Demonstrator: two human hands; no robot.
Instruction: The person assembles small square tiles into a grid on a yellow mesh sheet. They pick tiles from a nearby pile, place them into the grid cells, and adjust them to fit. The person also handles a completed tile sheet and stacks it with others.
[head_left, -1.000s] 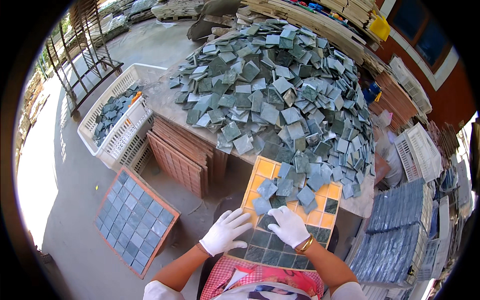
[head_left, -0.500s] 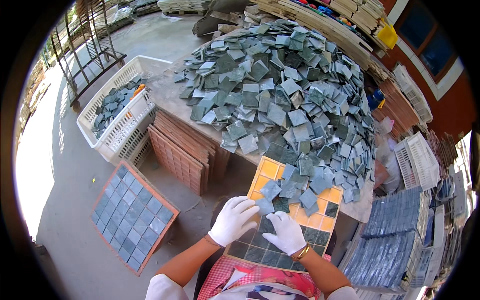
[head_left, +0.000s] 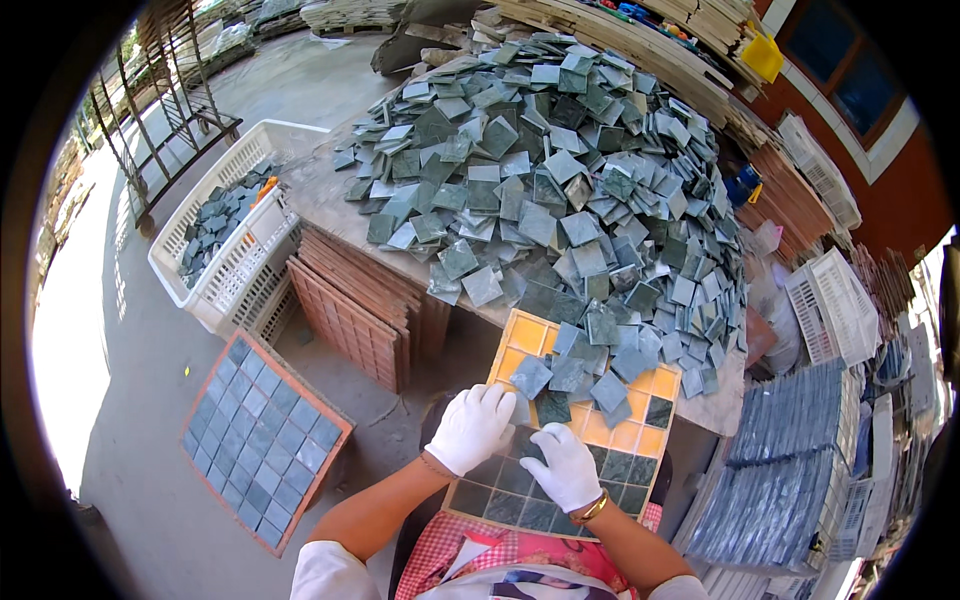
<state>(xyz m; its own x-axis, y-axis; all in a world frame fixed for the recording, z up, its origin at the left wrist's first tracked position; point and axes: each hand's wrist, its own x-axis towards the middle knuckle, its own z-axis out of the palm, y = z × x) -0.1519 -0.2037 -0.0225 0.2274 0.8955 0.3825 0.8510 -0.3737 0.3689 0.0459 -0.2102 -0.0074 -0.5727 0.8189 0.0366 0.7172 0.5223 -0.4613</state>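
Both my hands wear white gloves and rest on an orange grid tray (head_left: 640,434) that leans against the table's near edge. My left hand (head_left: 473,427) lies flat on the tray's left side, fingers touching a loose grey-green tile (head_left: 531,377). Beside it, my right hand (head_left: 564,466) presses on the tiles set in the tray's lower rows (head_left: 505,505). Whether either hand pinches a tile is hidden. Several loose tiles lie on the tray's upper part. A big heap of grey-green square tiles (head_left: 560,170) covers the table behind.
A filled tile frame (head_left: 262,440) lies on the floor at left, next to stacked red-brown frames (head_left: 350,315). A white crate (head_left: 235,265) with tiles stands beyond them. Stacks of finished tile sheets (head_left: 790,460) and white crates (head_left: 830,300) are at right.
Both hands slid up the tray toward the loose tiles, the left one now touching them. The view tilted slightly nearer the tray.
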